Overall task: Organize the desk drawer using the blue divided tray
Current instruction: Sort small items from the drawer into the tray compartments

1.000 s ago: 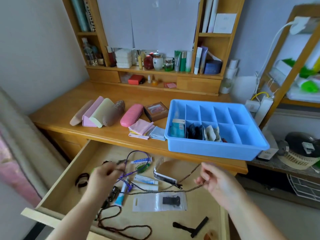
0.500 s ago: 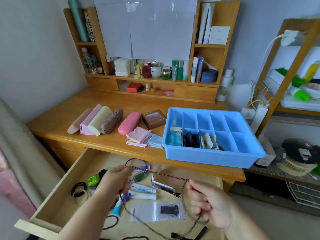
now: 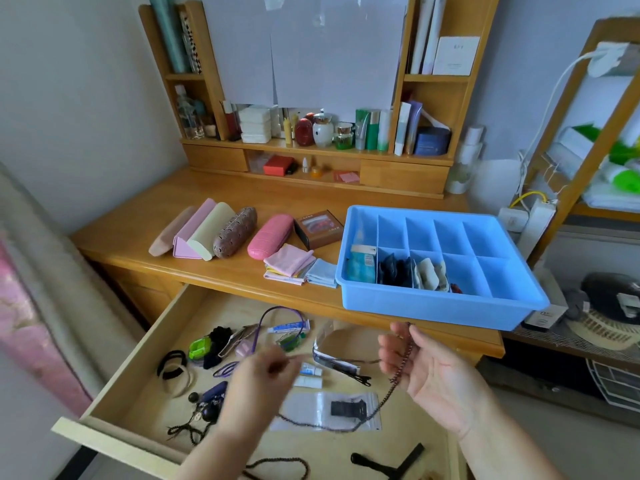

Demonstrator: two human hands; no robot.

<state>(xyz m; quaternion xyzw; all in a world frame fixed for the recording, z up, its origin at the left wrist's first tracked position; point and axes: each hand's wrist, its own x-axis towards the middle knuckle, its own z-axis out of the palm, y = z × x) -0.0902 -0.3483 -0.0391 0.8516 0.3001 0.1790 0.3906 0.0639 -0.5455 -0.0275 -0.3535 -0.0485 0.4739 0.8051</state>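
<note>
**A:** Blue divided tray (image 3: 440, 306) sits on the desk (image 3: 225, 271), up and to the right of both your hands, its long side running along the desk's front edge above the open drawer (image 3: 138, 368). Front compartments at its left end are filled; those at the right look empty.

**B:** And the bead chain (image 3: 403, 358)?

**A:** It drapes over your right hand (image 3: 433, 372), whose palm is up and fingers spread, so nothing is pinched there. From that hand it hangs down and trails left across a clear zip bag (image 3: 329, 410) in the drawer.

**B:** My left hand (image 3: 263, 372)?

**A:** Fingers drawn together, seemingly pinching the chain's other end, but it is blurred, so I cannot tell for sure.

**B:** Which hand carries it over?

**A:** Your right is nearer; I'd judge an up-and-right lift reaches an empty compartment, once you gather the slack.
</note>
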